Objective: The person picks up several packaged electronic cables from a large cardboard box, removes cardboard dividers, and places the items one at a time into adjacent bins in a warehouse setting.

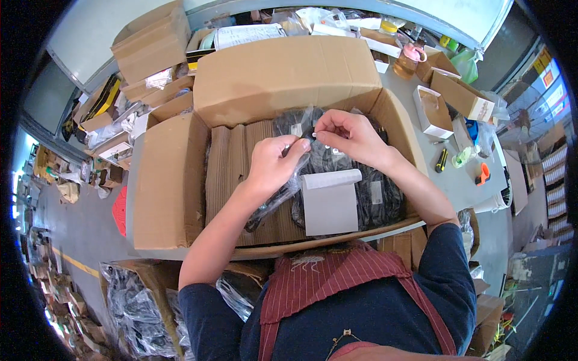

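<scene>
My left hand (pixel 277 159) is closed, thumb against fingers, pinching the edge of a clear plastic bag (pixel 284 194) that hangs down over cardboard sheets. Something dark is inside that bag. Close by on the right, my right hand (pixel 352 138) pinches a small white piece (pixel 315 135) that looks like a label. Both hands are above an open cardboard box (pixel 168 186). Folded cardboard sheets (pixel 232 174) stand in its left part. Dark items in clear bags (pixel 379 195), some with white labels, fill the right part. A white paper pad (pixel 330 207) with a curled top lies over them.
Around the box, the table holds a yellow-black cutter (pixel 442 160), an orange tape dispenser (pixel 482 174), a small white open box (pixel 432 112) and a pink-lidded bottle (pixel 410 61). Cartons (pixel 150 42) crowd the back left. Below left stands a box of plastic-wrapped items (pixel 135 307).
</scene>
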The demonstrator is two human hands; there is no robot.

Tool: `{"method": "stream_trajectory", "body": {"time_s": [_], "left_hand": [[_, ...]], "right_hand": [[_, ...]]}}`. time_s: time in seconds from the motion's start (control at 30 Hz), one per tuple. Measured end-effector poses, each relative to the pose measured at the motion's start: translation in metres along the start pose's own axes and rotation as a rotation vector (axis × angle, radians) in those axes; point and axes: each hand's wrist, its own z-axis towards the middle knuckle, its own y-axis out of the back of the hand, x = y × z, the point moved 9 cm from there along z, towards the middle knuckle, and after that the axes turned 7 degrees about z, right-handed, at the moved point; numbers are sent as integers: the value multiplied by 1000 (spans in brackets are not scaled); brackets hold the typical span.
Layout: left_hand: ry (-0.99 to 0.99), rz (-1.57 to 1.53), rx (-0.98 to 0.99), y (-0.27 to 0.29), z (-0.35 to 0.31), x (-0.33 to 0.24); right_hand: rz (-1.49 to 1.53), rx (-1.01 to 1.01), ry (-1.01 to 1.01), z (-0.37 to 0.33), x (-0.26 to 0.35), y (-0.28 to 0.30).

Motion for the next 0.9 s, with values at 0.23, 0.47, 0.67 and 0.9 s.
{"method": "stream_trajectory", "body": {"time_s": [0.23, 0.47, 0.67, 0.9], "left_hand": [[-13, -58, -54, 1, 0, -2], [21, -20, -49, 0, -6, -1], [65, 9, 83, -10, -11, 6], [42, -87, 167, -19, -7, 4]], "right_hand": [[-116, -90, 54, 0, 3, 1], [-384, -217, 259, -5, 21, -6], [-525, -149, 161, 0, 21, 3], [-358, -14, -72, 5, -8, 20]]}}
